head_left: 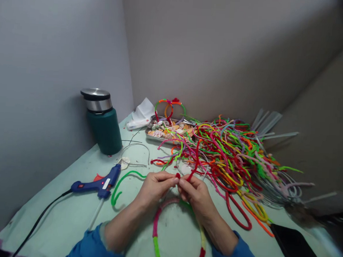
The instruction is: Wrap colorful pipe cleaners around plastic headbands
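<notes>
Nearest the camera, two blue sleeves [94, 248] are seen at the bottom edge, and between the forearms a hoop wrapped in pink, green, yellow and red fuzzy wire [157, 236] is laid flat on the table. Just above the hoop the two hands are brought together. The left hand [156, 186] is closed to a narrow pinch, with fingertips pressed on the end of a red pipe cleaner [195, 161]. The right hand [195, 194] is likewise closed on the same red pipe cleaner, which is held at its lower end and rises, slightly bent, away from the fingers toward the pile behind.

To the left of the hands a green pipe cleaner [124, 180] is curved on the table, and beside it a blue glue gun [98, 183] is laid with its black cord [38, 223] run off to the lower left. No writing on the gun can be read.

Further back, a large tangled pile of coloured pipe cleaners [233, 155] is spread to the right, with grey ones at its far edge. A metal tray [153, 137] filled with small decorations is set behind, with a small multicoloured ring [170, 105] standing at it and a crumpled white tissue [141, 115] beside. A dark green flask with a steel lid [102, 120] is stood at the far left; no label can be made out.

The surface is covered by a pale green sheet [67, 215], enclosed by plain grey walls [48, 59] meeting in a corner.
</notes>
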`<state>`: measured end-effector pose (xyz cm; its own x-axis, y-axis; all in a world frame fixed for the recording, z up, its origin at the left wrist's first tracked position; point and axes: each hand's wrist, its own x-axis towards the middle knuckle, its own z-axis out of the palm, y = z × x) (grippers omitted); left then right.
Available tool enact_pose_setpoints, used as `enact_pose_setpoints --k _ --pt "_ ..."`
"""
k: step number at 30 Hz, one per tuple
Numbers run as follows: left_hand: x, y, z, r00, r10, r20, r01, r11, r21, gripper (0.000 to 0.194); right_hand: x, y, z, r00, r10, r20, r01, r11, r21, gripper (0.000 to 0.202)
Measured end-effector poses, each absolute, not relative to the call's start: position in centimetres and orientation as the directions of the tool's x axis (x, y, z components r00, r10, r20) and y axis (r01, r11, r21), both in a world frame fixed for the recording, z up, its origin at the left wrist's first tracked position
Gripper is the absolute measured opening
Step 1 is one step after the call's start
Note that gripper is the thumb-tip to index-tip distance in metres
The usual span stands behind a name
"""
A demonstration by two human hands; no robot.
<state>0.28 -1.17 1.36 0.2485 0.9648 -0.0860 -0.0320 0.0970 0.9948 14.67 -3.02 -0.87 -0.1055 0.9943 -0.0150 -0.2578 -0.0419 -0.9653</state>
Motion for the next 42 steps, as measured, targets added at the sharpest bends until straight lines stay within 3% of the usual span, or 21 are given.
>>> enact_pose_setpoints --k 11,17,23,33,42 --pt "-0.1 -0.8 0.2 0.317 0.933 -0.171 -0.190 0.240 0.952 0.030 14.5 -3.0 -1.0 -0.080 0.995 0.059 -0.101 0.051 -0.994 0.024" --pt "-0.2 -0.7 0.8 0.258 0.960 -0.109 -0.057 0.127 0.990 0.029 14.8 -3.1 -1.5 -0.015 0.983 0.184 0.110 0.185 -0.977 0.020" --pt "0.0 -1.0 1.7 0.262 0.957 -0.123 0.035 0.118 0.992 0.024 15.2 -3.2 -1.4 0.033 0.948 0.316 0.285 0.294 -0.912 0.019" --pt "-1.0 -0.9 1.3 0.509 0.849 -0.138 0.007 0.157 0.988 0.031 15.4 -3.4 -1.2 0.019 0.959 0.283 0.145 0.278 -0.950 0.017" --pt "-0.9 -0.7 0.8 0.503 0.837 -0.216 0.060 0.215 0.975 0.026 15.5 -3.2 -0.4 0.006 0.970 0.245 0.083 0.243 -0.966 0.018"
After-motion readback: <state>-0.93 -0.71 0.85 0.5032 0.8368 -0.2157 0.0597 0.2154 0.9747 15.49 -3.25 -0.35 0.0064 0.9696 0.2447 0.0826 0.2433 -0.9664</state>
